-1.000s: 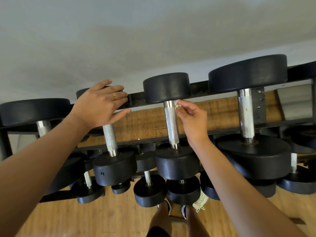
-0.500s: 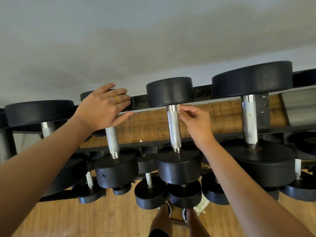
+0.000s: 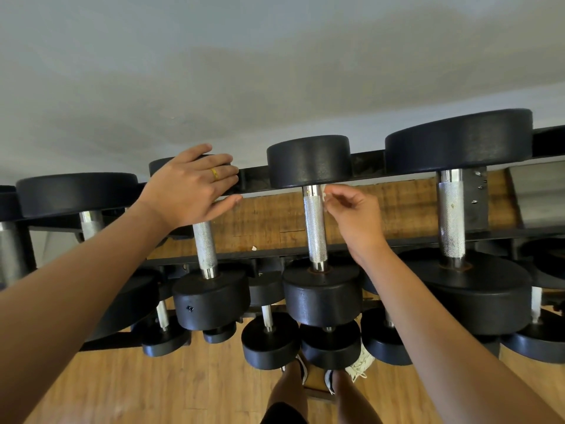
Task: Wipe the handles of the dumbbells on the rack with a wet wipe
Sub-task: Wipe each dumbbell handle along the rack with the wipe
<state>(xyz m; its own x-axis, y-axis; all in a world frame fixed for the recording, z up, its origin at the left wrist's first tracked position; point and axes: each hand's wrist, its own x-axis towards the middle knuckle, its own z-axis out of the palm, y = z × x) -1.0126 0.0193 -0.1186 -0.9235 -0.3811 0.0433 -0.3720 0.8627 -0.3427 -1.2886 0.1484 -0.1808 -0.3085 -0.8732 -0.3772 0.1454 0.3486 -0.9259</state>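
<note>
Your right hand has drifted a touch off the middle dumbbell's handle. The wet wipe is pinched small between thumb and fingertips, just beside the top of the knurling, not wrapped round it. I'd say that handle's barely started. Your left hand still lies flat, fingers straight, on the next dumbbell's head, holding nothing. Black rack, wooden floor below, pale wall behind.

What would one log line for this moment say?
left hand: rests on dumbbell head | right hand: pinches wipe at top of middle handle | step: wiping
</note>
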